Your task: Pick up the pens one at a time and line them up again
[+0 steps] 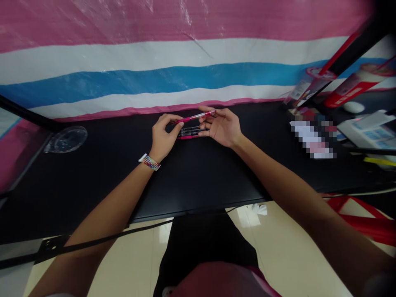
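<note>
Pinched between the thumb and fingers of my left hand (164, 134) is a red pen (195, 117) with a clear barrel, held tilted a little up to the right above the black table. My right hand (223, 127) is open with the palm turned up and its fingers apart. The pen's right end lies across or just in front of its upper fingers; whether they touch is hard to tell. Beneath the held pen, several black pens (189, 131) and another red pen (187, 137) lie side by side on the table, partly hidden by both hands.
A clear plastic lid (68, 139) lies on the black table (198, 177) at the left. On the right stand two drink cups (312, 84) with red straws, a white rounded object (354, 107), a white box (368, 130) and a blurred-out item (312, 140). A striped sheet (173, 80) hangs behind.
</note>
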Tool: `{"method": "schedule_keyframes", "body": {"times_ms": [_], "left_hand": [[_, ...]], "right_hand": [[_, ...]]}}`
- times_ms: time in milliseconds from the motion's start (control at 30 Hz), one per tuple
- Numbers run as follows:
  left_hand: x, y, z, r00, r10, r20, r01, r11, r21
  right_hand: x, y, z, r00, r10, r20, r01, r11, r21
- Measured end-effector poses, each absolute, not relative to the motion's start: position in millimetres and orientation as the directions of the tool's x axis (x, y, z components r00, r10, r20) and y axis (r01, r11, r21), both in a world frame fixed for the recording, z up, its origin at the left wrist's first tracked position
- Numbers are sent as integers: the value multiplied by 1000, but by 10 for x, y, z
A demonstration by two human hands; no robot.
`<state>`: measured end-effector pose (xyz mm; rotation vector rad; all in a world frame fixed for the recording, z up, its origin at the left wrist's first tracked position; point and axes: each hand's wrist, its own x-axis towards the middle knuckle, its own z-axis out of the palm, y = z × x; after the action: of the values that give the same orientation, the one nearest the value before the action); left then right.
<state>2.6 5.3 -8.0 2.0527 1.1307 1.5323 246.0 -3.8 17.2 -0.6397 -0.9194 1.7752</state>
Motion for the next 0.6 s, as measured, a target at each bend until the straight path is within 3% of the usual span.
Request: {"method": "schedule_keyframes", "body": {"times_ms": [367,600], "left_hand": [[15,79,-100,101,768,633,395,-614,683],[30,72,-95,87,772,629,410,-603,684]], "right_hand": [[2479,-7,178,-331,943,-35,-462,-195,-865],[2514,107,26,30,993,115,-220,119,-968]]}}
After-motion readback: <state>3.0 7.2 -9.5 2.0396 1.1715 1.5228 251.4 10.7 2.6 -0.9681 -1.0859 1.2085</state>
